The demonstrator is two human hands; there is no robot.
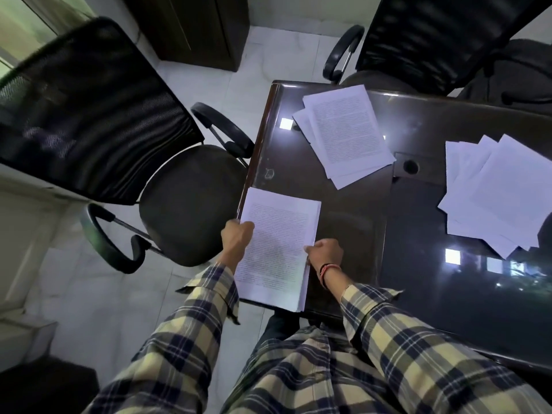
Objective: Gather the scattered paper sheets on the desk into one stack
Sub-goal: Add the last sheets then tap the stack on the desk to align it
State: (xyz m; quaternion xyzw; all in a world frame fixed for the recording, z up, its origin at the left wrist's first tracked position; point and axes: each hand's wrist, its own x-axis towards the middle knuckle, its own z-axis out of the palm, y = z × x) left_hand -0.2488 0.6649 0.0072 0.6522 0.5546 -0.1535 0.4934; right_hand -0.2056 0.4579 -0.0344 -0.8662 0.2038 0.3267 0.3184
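A dark glossy tabletop (343,204) carries 2 loose spreads of paper: one fan of sheets (495,192) at 3 o'clock, another pile (346,135) at 1 o'clock. At 6 o'clock, on the near corner, lies a printed stack (277,249), its left edge gripped by the left hand (237,236), its right edge pinched by the right hand (325,252).
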